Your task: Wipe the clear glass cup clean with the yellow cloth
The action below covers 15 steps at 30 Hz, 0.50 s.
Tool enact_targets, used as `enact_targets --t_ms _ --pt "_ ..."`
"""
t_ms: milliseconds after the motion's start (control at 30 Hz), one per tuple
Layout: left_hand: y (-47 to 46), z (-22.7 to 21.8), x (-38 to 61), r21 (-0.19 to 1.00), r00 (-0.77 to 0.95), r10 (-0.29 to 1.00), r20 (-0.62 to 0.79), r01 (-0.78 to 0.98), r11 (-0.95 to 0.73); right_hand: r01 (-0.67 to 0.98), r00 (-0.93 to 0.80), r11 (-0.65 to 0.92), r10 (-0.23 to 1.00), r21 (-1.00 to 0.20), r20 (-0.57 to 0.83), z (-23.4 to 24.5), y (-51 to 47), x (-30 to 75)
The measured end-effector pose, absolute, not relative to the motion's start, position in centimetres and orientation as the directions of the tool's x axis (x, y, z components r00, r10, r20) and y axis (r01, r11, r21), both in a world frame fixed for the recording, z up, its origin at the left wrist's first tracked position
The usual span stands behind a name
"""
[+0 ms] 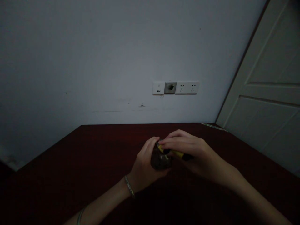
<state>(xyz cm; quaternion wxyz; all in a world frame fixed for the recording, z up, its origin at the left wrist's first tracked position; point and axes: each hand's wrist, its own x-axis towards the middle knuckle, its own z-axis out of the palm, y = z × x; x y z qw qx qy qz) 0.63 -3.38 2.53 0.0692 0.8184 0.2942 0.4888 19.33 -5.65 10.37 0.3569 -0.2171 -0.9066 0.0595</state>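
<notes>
My left hand (143,164) is wrapped around a dark, rounded object (159,162) just above the table. The fingers lie over its far left side and the thumb passes under its near side. It is too dim to tell what kind of object this is; a few paler patches show near its top. In my right hand (195,148) is a yellow-and-black handled tool (178,153), gripped from above, its front end against the top of the dark object. The right fingers hide much of the tool, so its kind does not show.
A dark red table (105,150) spreads under both hands and meets a pale wall (105,62). Wall sockets (187,88) sit above the table's back edge. At the right stands a panelled door (269,78). A thin pale strip (214,127) lies at the back right corner.
</notes>
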Motion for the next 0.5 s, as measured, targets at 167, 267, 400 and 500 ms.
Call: enact_targets --t_ms 167,267,400,500 --pt "-2.9 2.3 0.5 0.345 0.418 0.508 0.753 0.407 -0.846 0.523 -0.718 0.852 0.457 -0.026 0.524 10.5 -6.5 18.6" --pt "-2.6 2.0 0.3 0.318 0.421 0.499 0.757 0.43 -0.845 0.547 -0.752 0.837 0.495 -0.008 0.435 10.8 -7.5 18.1" --pt "-2.5 1.7 0.2 0.307 0.406 0.5 0.765 0.452 -0.838 0.547 -0.775 0.837 0.492 0.03 0.396 11.0 -7.9 18.0" --pt "-2.8 1.7 0.3 0.307 0.429 0.499 0.753 0.443 -0.842 0.583 -0.754 0.81 0.509 0.065 0.415 10.8 -7.4 18.3"
